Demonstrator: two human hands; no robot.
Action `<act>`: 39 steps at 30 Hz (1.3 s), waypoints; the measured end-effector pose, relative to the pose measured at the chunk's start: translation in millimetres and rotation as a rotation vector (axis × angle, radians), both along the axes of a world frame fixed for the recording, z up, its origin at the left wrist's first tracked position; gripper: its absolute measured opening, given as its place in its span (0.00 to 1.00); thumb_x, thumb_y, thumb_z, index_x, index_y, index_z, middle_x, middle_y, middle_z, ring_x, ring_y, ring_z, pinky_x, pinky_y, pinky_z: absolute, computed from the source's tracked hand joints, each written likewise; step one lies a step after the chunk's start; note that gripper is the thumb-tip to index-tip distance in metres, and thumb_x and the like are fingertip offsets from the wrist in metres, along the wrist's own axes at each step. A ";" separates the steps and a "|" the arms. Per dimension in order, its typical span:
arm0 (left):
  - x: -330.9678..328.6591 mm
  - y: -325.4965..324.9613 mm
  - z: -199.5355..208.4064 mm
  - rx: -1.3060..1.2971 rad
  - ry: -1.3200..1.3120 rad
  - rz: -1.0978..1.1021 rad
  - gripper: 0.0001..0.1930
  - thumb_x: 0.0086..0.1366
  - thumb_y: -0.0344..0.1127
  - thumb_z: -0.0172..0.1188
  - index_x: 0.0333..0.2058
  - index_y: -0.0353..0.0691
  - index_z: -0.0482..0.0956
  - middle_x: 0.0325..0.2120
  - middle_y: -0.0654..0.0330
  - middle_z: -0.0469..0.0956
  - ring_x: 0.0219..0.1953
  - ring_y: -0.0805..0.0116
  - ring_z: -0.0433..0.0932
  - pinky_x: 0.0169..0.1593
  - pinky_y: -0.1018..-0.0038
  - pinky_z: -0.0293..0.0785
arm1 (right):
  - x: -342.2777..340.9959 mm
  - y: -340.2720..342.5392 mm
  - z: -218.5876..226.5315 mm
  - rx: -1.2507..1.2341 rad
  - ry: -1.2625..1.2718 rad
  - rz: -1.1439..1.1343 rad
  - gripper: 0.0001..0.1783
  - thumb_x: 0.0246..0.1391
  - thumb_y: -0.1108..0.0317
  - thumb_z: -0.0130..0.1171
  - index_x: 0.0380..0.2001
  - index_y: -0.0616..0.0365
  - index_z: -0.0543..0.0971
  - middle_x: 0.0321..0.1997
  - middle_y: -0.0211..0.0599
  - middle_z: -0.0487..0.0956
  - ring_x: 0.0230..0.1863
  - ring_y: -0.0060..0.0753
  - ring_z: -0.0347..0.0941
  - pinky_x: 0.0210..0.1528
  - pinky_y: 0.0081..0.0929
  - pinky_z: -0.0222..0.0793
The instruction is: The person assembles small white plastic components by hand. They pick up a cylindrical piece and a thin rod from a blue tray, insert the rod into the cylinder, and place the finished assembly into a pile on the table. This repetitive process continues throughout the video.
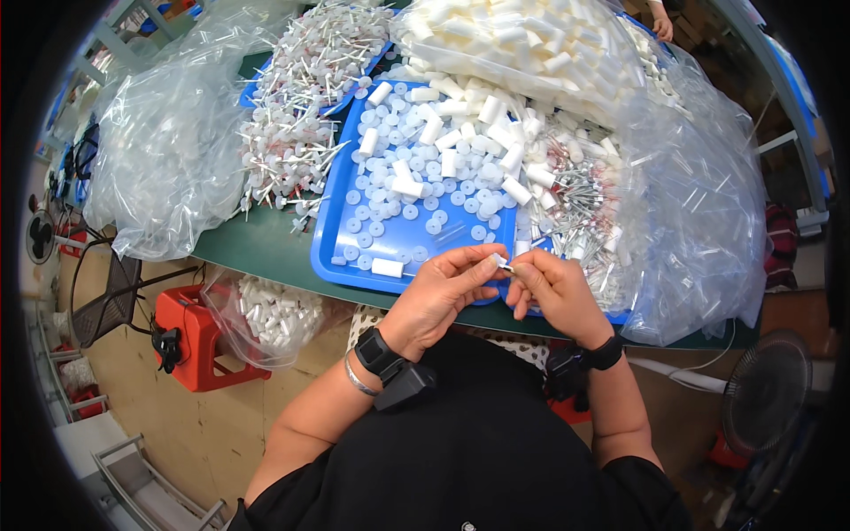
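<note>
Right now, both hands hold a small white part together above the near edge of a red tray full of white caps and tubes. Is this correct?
Not quite: the tray is blue, not red. The head view shows the left hand and the right hand pinching a small white part together over its near edge, with white caps and tubes filling it.

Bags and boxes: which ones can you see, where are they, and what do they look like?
Clear bag: far left on the table, crumpled, looks empty.
Top bag: far middle, clear, full of white tubes.
Right bag: clear, spread open.
Small bag: hanging below the table edge, holds white tubes.
</note>
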State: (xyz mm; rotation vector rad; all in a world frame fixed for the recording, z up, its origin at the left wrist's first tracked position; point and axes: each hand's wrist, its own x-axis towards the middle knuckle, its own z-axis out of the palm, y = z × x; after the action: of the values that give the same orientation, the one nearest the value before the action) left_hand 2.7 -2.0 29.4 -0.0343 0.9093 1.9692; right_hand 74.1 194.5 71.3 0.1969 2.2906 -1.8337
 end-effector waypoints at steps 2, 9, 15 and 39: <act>-0.5 -1.3 -2.9 -0.008 -0.001 0.003 0.18 0.71 0.38 0.61 0.56 0.35 0.77 0.43 0.65 0.80 0.44 0.77 0.77 0.47 0.79 0.75 | 2.6 -9.4 -3.4 0.347 0.296 0.047 0.07 0.64 0.72 0.58 0.43 0.64 0.77 0.27 0.37 0.81 0.25 0.29 0.80 0.29 0.24 0.75; -36.2 -17.7 6.4 -0.008 0.009 0.252 0.14 0.72 0.36 0.60 0.52 0.36 0.78 0.30 0.68 0.78 0.31 0.79 0.76 0.38 0.81 0.74 | -0.9 -9.1 -8.3 0.554 0.543 -0.020 0.16 0.57 0.72 0.65 0.48 0.63 0.79 0.35 0.42 0.84 0.34 0.41 0.82 0.37 0.33 0.77; -156.5 -109.8 25.9 0.221 -0.070 0.666 0.26 0.74 0.43 0.56 0.58 0.25 0.68 0.50 0.49 0.79 0.43 0.68 0.81 0.48 0.74 0.82 | 11.8 55.8 6.8 0.863 0.534 -0.255 0.10 0.58 0.73 0.63 0.43 0.61 0.82 0.35 0.46 0.84 0.33 0.46 0.81 0.36 0.34 0.76; -50.8 -47.8 -11.0 -0.902 1.573 -0.108 0.05 0.61 0.30 0.65 0.34 0.36 0.84 0.32 0.54 0.78 0.39 0.52 0.77 0.44 0.62 0.74 | 8.2 58.7 -1.1 1.104 0.612 -0.104 0.11 0.48 0.82 0.61 0.37 0.61 0.80 0.38 0.42 0.80 0.39 0.45 0.79 0.42 0.34 0.75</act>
State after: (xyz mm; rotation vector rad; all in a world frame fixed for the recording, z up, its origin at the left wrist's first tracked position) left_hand -48.1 -49.8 18.5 1.1273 2.5982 1.0141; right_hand 82.3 253.2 70.2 -0.1247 3.5239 -0.4507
